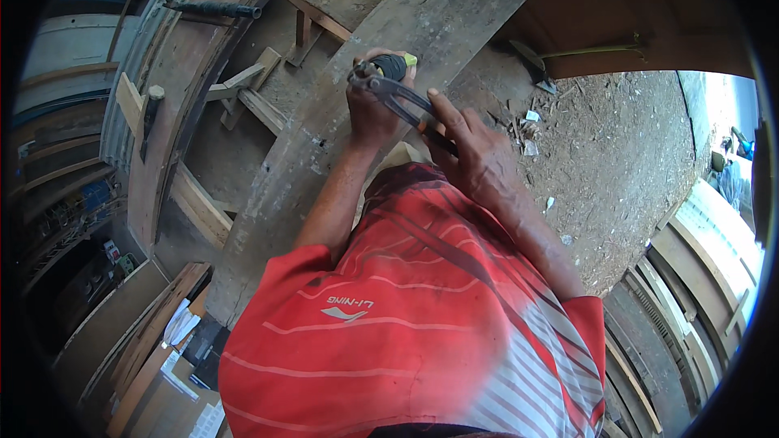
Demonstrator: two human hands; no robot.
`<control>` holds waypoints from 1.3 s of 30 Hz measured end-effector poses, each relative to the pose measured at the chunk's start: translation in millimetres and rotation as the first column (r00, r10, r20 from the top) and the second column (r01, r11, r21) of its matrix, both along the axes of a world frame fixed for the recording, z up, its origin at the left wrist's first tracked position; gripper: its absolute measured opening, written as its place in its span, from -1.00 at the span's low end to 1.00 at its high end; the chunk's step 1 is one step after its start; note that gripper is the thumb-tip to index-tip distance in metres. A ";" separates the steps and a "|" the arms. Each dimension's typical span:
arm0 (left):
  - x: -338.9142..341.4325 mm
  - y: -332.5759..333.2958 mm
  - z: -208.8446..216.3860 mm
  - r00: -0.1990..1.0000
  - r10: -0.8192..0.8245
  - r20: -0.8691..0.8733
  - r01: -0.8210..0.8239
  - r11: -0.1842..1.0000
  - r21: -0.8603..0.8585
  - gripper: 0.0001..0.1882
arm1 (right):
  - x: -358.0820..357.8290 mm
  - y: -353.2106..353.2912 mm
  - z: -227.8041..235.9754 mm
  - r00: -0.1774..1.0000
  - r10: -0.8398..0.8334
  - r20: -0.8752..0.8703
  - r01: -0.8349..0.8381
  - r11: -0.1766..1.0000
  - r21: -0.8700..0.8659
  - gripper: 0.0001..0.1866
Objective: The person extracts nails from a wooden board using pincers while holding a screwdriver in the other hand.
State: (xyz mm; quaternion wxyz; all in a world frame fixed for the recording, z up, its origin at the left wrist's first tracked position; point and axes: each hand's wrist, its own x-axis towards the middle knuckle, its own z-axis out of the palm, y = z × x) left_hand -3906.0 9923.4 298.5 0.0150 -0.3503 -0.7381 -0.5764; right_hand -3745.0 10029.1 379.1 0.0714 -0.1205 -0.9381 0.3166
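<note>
My right hand point(479, 150) is wrapped around the handles of dark metal pincers point(398, 93). Their head lies across my left hand point(369, 113), near its fingertips. That left hand is closed around a rounded black thing with a yellow-green end point(391, 66), possibly a tape measure; its far side is hidden. Whether the pincers' jaws bite on anything cannot be made out. Both hands are over a long, worn wooden plank point(438, 16), in front of my red shirt.
A dark rod or tube point(213, 10) lies on a curved timber piece point(174, 105) at the left. Wooden offcuts and supports point(264, 109) stand beside the plank. Shavings and scraps cover the ground point(604, 154) on the right. Stacked boards point(682, 276) lie lower right, a brown panel point(617, 8) upper right.
</note>
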 end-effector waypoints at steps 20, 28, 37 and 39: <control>18.4 7.3 -20.2 0.949 0.052 0.311 -0.143 0.951 0.276 -0.62 | -18.9 0.3 44.6 0.914 0.368 -0.174 -0.320 0.914 0.250 -0.19; 17.6 7.1 -20.3 0.934 0.095 0.344 -0.186 0.952 0.241 -0.64 | -21.5 -13.2 61.1 0.903 0.387 -0.185 -0.334 0.905 0.264 -0.14; 6.0 -0.4 -7.1 0.992 0.119 0.044 -0.120 0.993 0.020 -0.71 | -13.2 -15.0 21.6 0.994 0.074 0.079 -0.084 0.989 0.125 -0.17; 9.4 4.1 -9.0 0.943 0.128 0.308 -0.187 0.968 0.170 -0.71 | -8.3 -14.9 18.7 0.997 0.066 0.047 -0.069 0.996 0.052 -0.18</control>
